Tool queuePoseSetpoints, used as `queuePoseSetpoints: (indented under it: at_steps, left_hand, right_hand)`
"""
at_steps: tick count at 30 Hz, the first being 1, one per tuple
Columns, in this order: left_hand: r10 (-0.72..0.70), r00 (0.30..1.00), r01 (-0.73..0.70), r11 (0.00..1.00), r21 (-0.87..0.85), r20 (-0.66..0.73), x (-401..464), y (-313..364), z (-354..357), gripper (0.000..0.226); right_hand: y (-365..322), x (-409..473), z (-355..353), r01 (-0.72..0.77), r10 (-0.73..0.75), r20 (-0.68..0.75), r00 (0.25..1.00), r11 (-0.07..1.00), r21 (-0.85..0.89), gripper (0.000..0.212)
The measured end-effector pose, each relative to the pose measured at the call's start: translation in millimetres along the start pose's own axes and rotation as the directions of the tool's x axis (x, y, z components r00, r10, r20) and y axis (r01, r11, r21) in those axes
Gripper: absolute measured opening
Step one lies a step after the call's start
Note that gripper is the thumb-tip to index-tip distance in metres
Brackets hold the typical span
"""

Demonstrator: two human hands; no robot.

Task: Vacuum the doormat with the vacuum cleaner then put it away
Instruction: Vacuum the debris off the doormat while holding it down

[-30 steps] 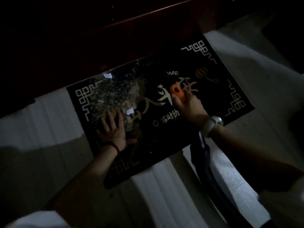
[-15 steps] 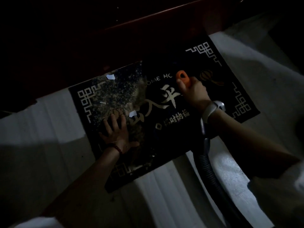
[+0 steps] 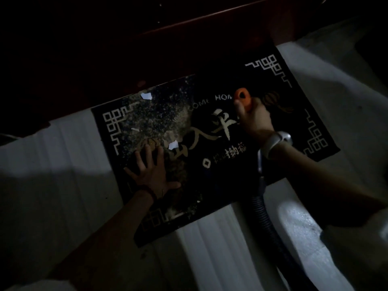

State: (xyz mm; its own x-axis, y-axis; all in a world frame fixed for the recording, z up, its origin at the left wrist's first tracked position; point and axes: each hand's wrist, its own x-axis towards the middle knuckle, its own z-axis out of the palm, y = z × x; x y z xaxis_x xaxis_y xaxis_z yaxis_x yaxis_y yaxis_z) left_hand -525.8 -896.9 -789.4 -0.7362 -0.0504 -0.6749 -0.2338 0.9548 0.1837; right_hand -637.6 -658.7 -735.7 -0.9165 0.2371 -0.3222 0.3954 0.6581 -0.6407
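A black doormat with pale square-curl corners and pale letters (image 3: 212,143) lies flat on the pale floor (image 3: 63,156), its far edge next to a dark reddish wooden door (image 3: 189,38). The left hand (image 3: 152,172) lies flat on the near left part of the mat, fingers straight and spread, pressing down. Pale dusty crumbs (image 3: 155,120) cover the mat just past those fingertips, and small white paper bits (image 3: 146,95) lie among them. The right hand (image 3: 255,118) is curled tight around the orange plastic vacuum nozzle (image 3: 243,98), whose tip sticks out past the thumb and sits on the mat's far middle, by the words. A dark ribbed vacuum hose (image 3: 265,219) runs from under the right wrist, which wears a white watch band (image 3: 273,143), back across the floor.
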Motion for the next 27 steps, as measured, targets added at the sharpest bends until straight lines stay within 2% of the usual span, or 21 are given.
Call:
queuePoseSetpoints:
  at_steps: [2,4,5,7,10,12,13,15,17,19,22,24,27]
  left_hand:
    - [0.004,1.0,-0.005,0.999,-0.044,-0.011,0.9,-2.1,2.7,0.117]
    - [0.006,1.0,-0.007,0.999,-0.049,-0.016,0.0,-3.2,6.2,0.117]
    - [0.008,1.0,-0.009,0.999,-0.039,-0.021,-1.6,-3.5,8.6,0.116]
    - [0.025,0.999,-0.026,0.999,-0.019,-0.042,-5.8,-3.6,14.5,0.114]
    - [0.03,0.998,-0.029,1.0,0.006,-0.058,-9.4,-2.4,18.9,0.112]
    - [0.033,0.998,-0.032,0.999,0.02,-0.049,-10.3,-1.8,19.2,0.111]
    - [0.039,0.998,-0.038,0.999,0.02,-0.047,-9.8,-2.3,18.5,0.112]
    - [0.049,0.998,-0.048,0.999,0.005,-0.03,-10.0,-2.0,16.9,0.112]
    - [0.046,0.999,-0.046,0.999,0.007,-0.026,-10.4,-1.3,16.3,0.112]
    - [0.028,0.999,-0.027,1.0,0.009,-0.037,-9.2,-0.1,15.8,0.112]
    - [0.023,0.999,-0.023,1.0,-0.017,-0.028,-7.8,-0.1,14.9,0.113]
    - [0.016,1.0,-0.016,1.0,-0.014,-0.025,-6.0,-0.6,15.7,0.115]
    - [0.004,1.0,-0.004,1.0,-0.002,-0.019,-2.6,-1.1,16.2,0.117]
  right_hand:
    - [-2.8,-22.3,25.0,0.101,-0.102,0.127,0.987,0.995,0.013,0.045]
    - [-8.0,-44.0,40.4,0.208,-0.193,0.271,0.943,0.978,-0.027,0.046]
    - [-8.2,-48.4,41.4,0.24,-0.214,0.297,0.931,0.969,-0.053,0.045]
    - [-10.0,-45.7,28.0,0.217,-0.196,0.237,0.952,0.974,-0.065,0.042]
    - [-0.3,-14.9,-7.9,0.026,-0.027,-0.018,0.999,0.998,-0.05,0.046]
    - [3.6,0.1,-21.7,-0.075,0.069,-0.093,0.993,0.995,-0.06,0.048]
    - [0.4,1.3,-19.1,-0.065,0.062,-0.073,0.995,0.997,-0.045,0.048]
    - [-8.2,-10.7,3.6,0.03,-0.029,0.056,0.998,0.999,-0.015,0.045]
    - [-14.2,-34.2,32.8,0.141,-0.138,0.212,0.967,0.99,0.002,0.042]
    - [-14.5,-48.2,44.7,0.194,-0.179,0.305,0.935,0.981,-0.016,0.038]
    - [-3.7,-29.3,15.2,0.127,-0.115,0.204,0.972,0.991,-0.049,0.041]
    - [8.0,-4.5,-15.4,0.036,-0.033,0.046,0.998,0.996,-0.076,0.045]
    - [19.2,20.6,-45.0,-0.114,0.094,-0.141,0.986,0.983,-0.141,0.052]
